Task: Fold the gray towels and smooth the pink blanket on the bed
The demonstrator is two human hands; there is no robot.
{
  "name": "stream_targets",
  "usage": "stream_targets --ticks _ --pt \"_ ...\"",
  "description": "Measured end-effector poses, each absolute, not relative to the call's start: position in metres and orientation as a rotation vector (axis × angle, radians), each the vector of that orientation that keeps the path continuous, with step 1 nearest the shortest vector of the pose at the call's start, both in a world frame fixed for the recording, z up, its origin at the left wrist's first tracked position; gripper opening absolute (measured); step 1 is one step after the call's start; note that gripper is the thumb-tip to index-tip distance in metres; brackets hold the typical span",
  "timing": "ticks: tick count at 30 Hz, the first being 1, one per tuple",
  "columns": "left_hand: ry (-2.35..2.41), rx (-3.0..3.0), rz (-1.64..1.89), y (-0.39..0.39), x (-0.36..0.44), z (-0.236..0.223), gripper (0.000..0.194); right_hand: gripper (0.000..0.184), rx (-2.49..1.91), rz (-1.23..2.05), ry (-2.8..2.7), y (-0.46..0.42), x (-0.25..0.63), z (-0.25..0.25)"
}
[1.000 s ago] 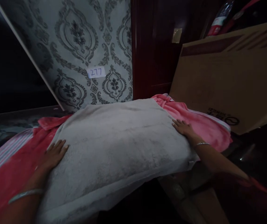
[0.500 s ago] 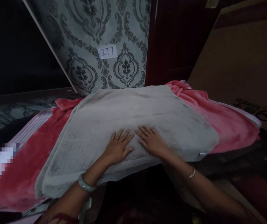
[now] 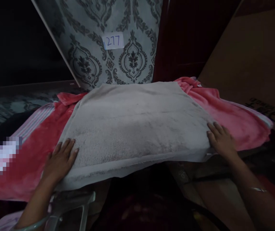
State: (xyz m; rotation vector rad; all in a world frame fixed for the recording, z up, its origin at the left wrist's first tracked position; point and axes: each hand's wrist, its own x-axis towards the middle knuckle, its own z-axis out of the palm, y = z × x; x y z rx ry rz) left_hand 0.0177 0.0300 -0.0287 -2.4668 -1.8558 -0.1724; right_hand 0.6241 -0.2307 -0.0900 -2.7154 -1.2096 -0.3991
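Observation:
A grey plush towel [image 3: 132, 118] lies spread out over a red and pink blanket [image 3: 238, 122]. My left hand [image 3: 59, 160] rests at the towel's near left edge, its fingers extended and touching both the towel and the blanket. At the near right corner lies my right hand [image 3: 220, 138], fingers stretched out over the towel's edge. Neither hand grips anything. Darker patches mark the towel's pile, and its near edge hangs over the front.
Behind stands a patterned wall with a paper label [image 3: 113, 40] reading 277. A large cardboard box [image 3: 255, 70] leans at the right. A dark screen-like panel [image 3: 24, 48] is at the left. Below my left arm stands a plastic stool [image 3: 73, 200].
My hands have slid apart from the towel's middle, the left to its left edge and the right to its right corner. The view has shifted slightly.

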Motion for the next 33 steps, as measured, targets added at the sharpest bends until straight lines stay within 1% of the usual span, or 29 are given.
stream_targets --ticks 2,4,6,9,11,13,15,18,23,26,29,33 --pt "-1.873 -2.405 -0.238 0.023 0.023 -0.025 0.067 0.059 -2.724 -0.387 -1.120 -0.225 0.612 -0.083" --pt "-1.832 -2.374 -0.263 0.013 0.047 -0.019 0.065 0.058 -2.653 -0.402 -1.124 -0.210 0.583 -0.073" --pt "-1.711 -2.458 -0.259 -0.001 0.083 -0.014 0.061 0.056 -2.469 -0.383 -1.328 -0.187 0.541 -0.063" --pt "-1.414 -2.728 -0.218 -0.023 0.145 -0.014 0.054 0.052 -2.132 -0.143 -1.819 -0.147 0.465 -0.054" --pt "-1.252 -2.857 -0.193 -0.035 0.179 -0.021 0.056 0.053 -1.940 -0.024 -2.057 -0.125 0.421 -0.050" --pt "-1.190 -2.906 -0.184 -0.043 0.201 -0.031 0.057 0.054 -1.870 0.051 -2.164 -0.112 0.392 -0.048" --pt "-1.189 -2.915 -0.180 -0.048 0.210 -0.039 0.056 0.054 -1.899 0.076 -2.176 -0.108 0.379 -0.047" --pt "-1.201 -2.943 -0.173 -0.050 0.208 -0.041 0.056 0.054 -1.942 0.066 -2.161 -0.109 0.381 -0.051" --pt "-1.285 -3.005 -0.155 -0.041 0.182 -0.031 0.058 0.054 -1.870 -0.006 -2.182 -0.109 0.394 -0.070" --pt "-1.510 -2.866 -0.137 -0.019 0.146 -0.029 0.062 0.055 -1.835 -0.086 -2.147 -0.106 0.396 -0.085" --pt "-1.761 -2.657 -0.071 0.006 0.097 -0.028 0.062 0.055 -1.825 -0.127 -2.140 -0.106 0.396 -0.095" --pt "-1.934 -2.475 0.005 0.030 0.053 -0.018 0.059 0.054 -1.792 -0.135 -2.151 -0.103 0.400 -0.092"
